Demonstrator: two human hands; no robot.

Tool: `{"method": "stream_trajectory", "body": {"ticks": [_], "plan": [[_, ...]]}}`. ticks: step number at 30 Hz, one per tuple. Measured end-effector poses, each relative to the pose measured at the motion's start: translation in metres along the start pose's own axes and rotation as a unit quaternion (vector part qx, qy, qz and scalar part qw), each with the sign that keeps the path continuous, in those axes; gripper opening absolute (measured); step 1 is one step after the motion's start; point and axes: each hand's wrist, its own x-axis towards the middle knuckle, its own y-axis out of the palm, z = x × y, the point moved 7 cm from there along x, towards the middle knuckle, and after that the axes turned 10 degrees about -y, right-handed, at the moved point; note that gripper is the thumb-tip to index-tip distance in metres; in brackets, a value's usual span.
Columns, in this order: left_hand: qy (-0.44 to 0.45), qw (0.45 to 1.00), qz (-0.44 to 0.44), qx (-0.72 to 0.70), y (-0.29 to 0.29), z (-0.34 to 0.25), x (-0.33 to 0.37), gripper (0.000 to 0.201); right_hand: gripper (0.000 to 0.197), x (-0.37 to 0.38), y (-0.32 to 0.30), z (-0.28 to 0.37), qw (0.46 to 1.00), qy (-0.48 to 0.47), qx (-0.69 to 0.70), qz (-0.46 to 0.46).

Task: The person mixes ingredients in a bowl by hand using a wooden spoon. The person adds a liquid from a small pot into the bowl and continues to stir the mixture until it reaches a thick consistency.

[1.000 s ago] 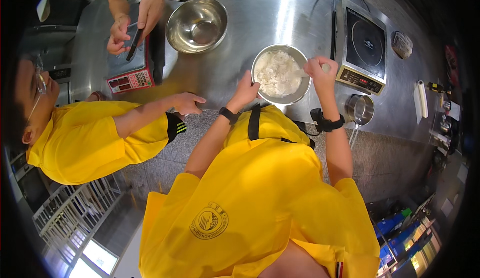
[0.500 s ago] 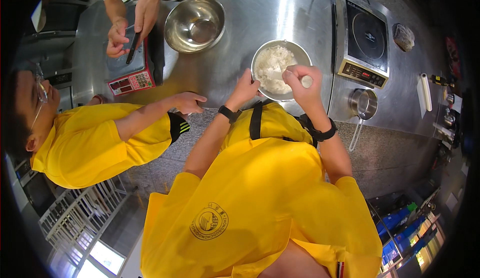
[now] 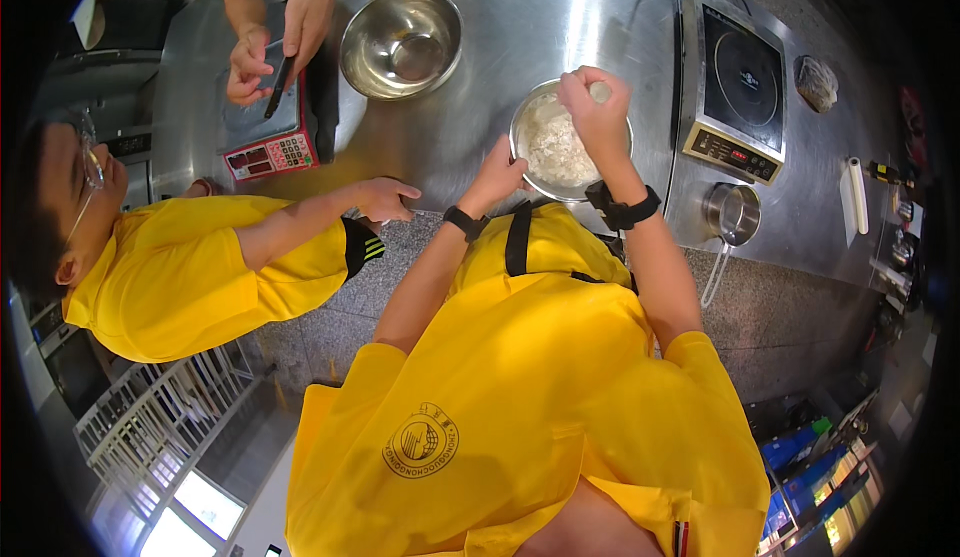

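A metal bowl [image 3: 548,193] stands near the table's front edge, holding a crumbly, off-white floury mixture [image 3: 556,153]. My left hand [image 3: 498,173] is closed on the bowl's left rim, thumb over the edge. Above the far right part of the bowl, my right hand [image 3: 600,123] is wrapped round an upright spatula [image 3: 600,92]. Only the pale round end of its handle shows over my fist. The blade is hidden behind my hand.
A larger metal bowl [image 3: 400,45] lies left of mine, beside a red scale [image 3: 270,157] where another person's hands hold a dark object [image 3: 280,89]. A co-worker in yellow [image 3: 190,277] stands close left. Rightward are an induction cooker [image 3: 735,87] and a small saucepan [image 3: 733,215], its handle overhanging the edge.
My right hand has moved toward the far side of the bowl with the spatula, whose blade is now out of sight. The mixture is pushed about differently. My left hand keeps its hold.
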Motion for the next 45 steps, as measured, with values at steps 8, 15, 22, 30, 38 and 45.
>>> {"method": "stream_trajectory", "body": {"ticks": [8,15,22,30,38,45], "plan": [[0.004,0.999,-0.044,0.029,-0.004,-0.008,0.001,0.028,0.026,-0.006,-0.052,-0.007,0.997,-0.018,-0.06,0.056],[-0.002,0.995,-0.066,0.071,0.003,-0.012,-0.002,0.02,0.021,-0.048,-0.057,-0.008,0.997,0.062,-0.01,0.033],[0.007,0.997,-0.056,0.049,0.007,-0.019,-0.003,0.019,0.019,-0.044,-0.026,-0.003,0.996,0.073,0.047,0.038],[0.001,1.0,-0.017,0.012,0.01,-0.009,0.003,0.018,0.02,0.003,-0.032,-0.01,1.0,0.01,-0.019,-0.023],[-0.022,0.998,-0.039,0.038,0.007,-0.011,-0.001,0.017,0.022,-0.032,-0.071,-0.016,0.999,0.039,-0.01,0.032],[-0.019,0.999,-0.02,0.017,0.008,-0.009,0.0,0.021,0.017,-0.055,-0.039,0.009,0.997,0.041,0.013,0.058]]}}
